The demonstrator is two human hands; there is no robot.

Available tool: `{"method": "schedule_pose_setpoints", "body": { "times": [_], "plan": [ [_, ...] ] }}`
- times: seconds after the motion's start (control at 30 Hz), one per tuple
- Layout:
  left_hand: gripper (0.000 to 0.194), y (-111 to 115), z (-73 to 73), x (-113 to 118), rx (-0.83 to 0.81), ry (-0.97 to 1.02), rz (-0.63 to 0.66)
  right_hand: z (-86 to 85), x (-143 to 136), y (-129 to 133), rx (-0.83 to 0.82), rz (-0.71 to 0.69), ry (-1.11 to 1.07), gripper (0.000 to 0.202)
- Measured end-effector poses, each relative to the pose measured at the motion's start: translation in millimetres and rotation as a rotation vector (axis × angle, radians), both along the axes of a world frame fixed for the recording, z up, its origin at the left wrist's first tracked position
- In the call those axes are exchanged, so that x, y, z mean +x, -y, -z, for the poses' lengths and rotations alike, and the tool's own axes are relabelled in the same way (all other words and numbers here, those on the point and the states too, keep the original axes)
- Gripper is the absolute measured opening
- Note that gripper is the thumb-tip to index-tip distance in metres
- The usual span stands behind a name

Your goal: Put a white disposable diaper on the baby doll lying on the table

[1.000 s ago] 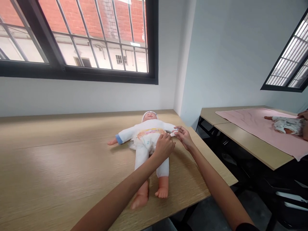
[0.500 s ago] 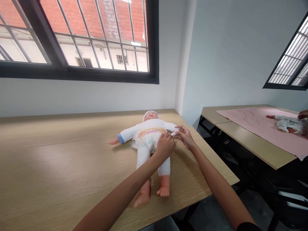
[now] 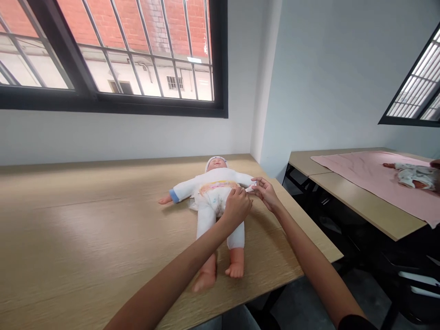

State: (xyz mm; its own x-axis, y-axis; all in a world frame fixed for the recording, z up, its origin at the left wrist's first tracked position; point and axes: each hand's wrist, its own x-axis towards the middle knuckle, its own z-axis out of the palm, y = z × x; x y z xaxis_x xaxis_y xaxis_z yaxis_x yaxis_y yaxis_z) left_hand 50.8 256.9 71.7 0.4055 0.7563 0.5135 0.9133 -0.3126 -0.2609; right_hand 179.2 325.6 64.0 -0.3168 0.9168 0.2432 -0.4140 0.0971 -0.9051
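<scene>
A baby doll (image 3: 220,175) in white clothes and a white cap lies on its back on the wooden table (image 3: 85,229), feet towards me. Round its hips is a diaper (image 3: 216,195) with an orange and pink band. My left hand (image 3: 237,203) is closed at the diaper's right side, fingers pressed on its edge. Just beside it, my right hand (image 3: 265,193) pinches a small white tab (image 3: 250,188) at that edge, near the doll's sleeve. The fingertips of my left hand are partly hidden.
At the right a second table (image 3: 371,213) bears a pink cloth (image 3: 360,172) with another doll (image 3: 414,176) on it. Part of a person's hand (image 3: 435,163) shows at the far right edge. A barred window is above my table.
The view has shifted slightly. Both my hands stay at the diaper's right side, with hardly any movement. The other person's hand has moved a little towards the right edge.
</scene>
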Motion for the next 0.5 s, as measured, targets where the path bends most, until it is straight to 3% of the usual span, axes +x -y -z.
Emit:
{"method": "schedule_pose_setpoints", "body": {
  "times": [0.23,0.43,0.5],
  "plan": [
    [0.031,1,-1.8,1,-0.045,-0.005,-0.030,8.2,1,-7,0.092,0.073,0.055,0.030],
    [0.031,0,-0.5,0,-0.051,-0.006,-0.043,15.3,1,-16,-0.021,0.165,0.085,0.028],
    [0.031,-1,0.0,0,-0.052,-0.005,-0.046,20.2,0,-19,0.013,0.221,0.169,0.027]
  ]
}}
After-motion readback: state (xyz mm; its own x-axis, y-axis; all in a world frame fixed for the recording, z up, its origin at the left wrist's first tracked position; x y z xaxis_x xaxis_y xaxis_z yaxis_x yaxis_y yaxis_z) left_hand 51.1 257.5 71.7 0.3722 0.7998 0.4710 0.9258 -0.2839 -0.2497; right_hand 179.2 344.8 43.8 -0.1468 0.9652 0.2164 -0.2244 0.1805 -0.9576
